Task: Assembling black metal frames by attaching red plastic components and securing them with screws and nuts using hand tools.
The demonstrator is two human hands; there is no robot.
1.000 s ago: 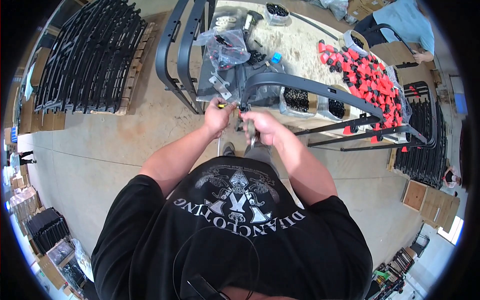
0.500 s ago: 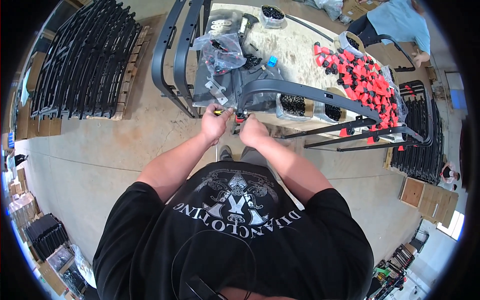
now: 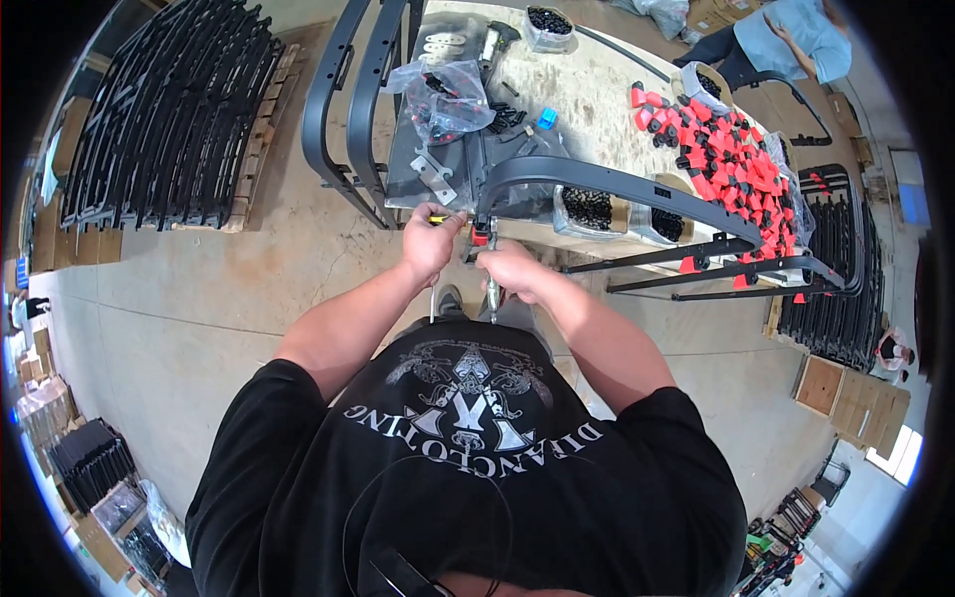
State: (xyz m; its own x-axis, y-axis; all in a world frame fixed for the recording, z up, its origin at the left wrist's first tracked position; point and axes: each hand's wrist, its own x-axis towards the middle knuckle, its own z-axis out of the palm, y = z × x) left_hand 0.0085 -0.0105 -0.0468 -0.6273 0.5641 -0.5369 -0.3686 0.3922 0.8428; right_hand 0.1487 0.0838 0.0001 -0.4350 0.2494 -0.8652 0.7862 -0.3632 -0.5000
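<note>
My left hand is closed around a slim tool with a yellow part. A thin pale rod hangs down below that hand, and I cannot tell if it belongs to the tool. My right hand grips a silver, elongated hand tool, pointing at a small red piece on the table's near edge. Between my hands is the near end of a bent dark grey tube frame, which stretches right across the table. My fingers partly hide the contact there.
On the worktable lie a flat metal wrench, a plastic bag, a hammer and a pile of red-and-black caps. Bins of black parts line its edge. Stacked frames stand left; a co-worker stands far right.
My right hand has shifted down and slightly right, and the silver tool now shows in it. My left hand is nearly unmoved. The co-worker's arm has drawn in toward their body.
</note>
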